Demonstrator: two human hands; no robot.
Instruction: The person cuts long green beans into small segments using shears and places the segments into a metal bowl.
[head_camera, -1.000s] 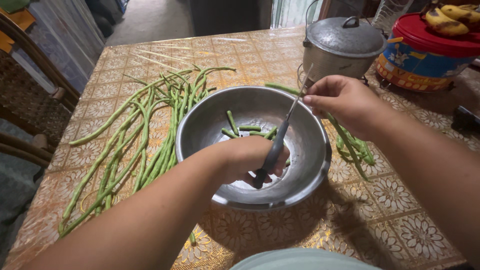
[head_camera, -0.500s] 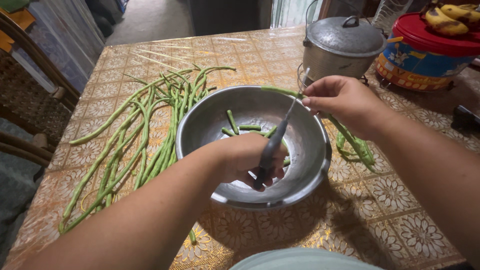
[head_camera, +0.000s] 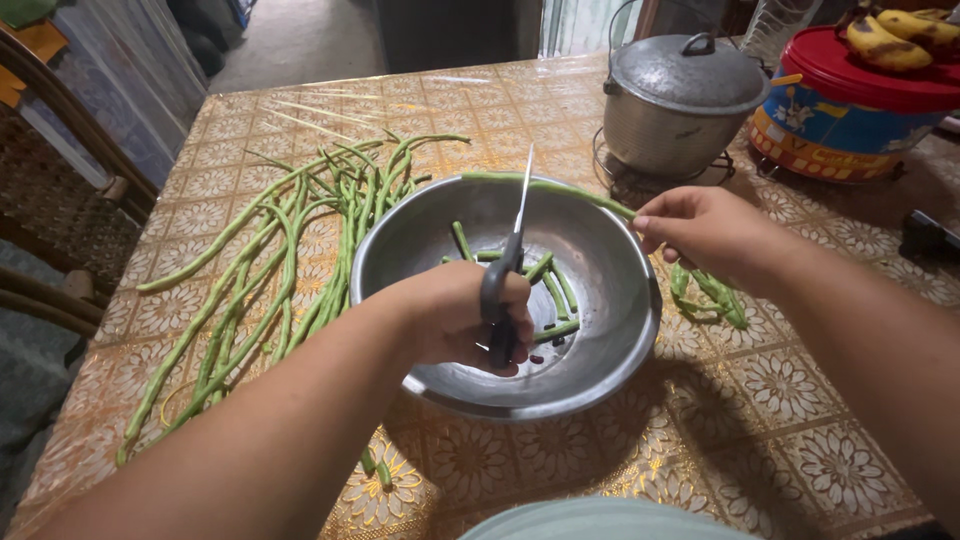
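My left hand (head_camera: 455, 315) grips dark-handled scissors (head_camera: 505, 270) over a round metal bowl (head_camera: 620, 340), blades pointing away from me and touching a long green bean (head_camera: 545, 187). My right hand (head_camera: 710, 235) pinches that bean at the bowl's far right rim, so it stretches across the bowl's back edge. Several short cut bean pieces (head_camera: 550, 290) lie inside the bowl. The bean's trailing end (head_camera: 710, 295) hangs onto the table to the right of the bowl.
A pile of long green beans (head_camera: 280, 270) lies left of the bowl on the patterned gold tablecloth (head_camera: 780, 400). A lidded metal pot (head_camera: 680, 100) and a red-lidded tub (head_camera: 860, 100) with bananas (head_camera: 890, 35) stand at the back right. A wicker chair (head_camera: 50, 200) is left.
The scissors have swung upright toward the bowl's far edge, and my right hand has drawn the bean leftward across the rim to meet the blades.
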